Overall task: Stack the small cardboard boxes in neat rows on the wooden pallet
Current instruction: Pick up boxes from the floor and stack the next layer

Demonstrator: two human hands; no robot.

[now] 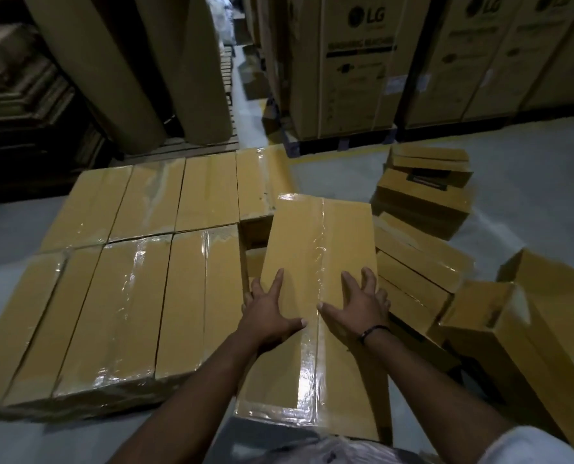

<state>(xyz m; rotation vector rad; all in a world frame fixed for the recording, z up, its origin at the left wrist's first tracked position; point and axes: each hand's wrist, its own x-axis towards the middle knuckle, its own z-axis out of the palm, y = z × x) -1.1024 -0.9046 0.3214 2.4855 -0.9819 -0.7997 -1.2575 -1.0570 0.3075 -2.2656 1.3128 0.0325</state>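
In the head view, we have the long taped box [315, 262] at lower centre of the frame, angled a little against the stacked rows [138, 249] that fill the left and middle. Our left hand [269, 309] and right hand [359, 306] both grip its near half. The thumbs lie spread toward the tape seam, the fingers are splayed, and the outer ones bend down over the long edges.

We judge the step to be seating this box at the right end of the near row, where a dark gap [255, 256] shows beside it. To do that well we should square the box with its neighbours before lowering it. We should then press its long side flush against the row and line up its far end with the far row. The glossy tape looks slick, so the hold belongs on the edges, not the top.

The wooden pallet is hidden under the boxes, so we cannot see its edge.

The floor [530, 195] is smooth grey concrete. Loose boxes [419, 209] lie jumbled at the right, one of them open at lower right. Tall LG cartons [356, 61] stand at upper right and big brown paper rolls [111, 61] at upper left. The light is dim.
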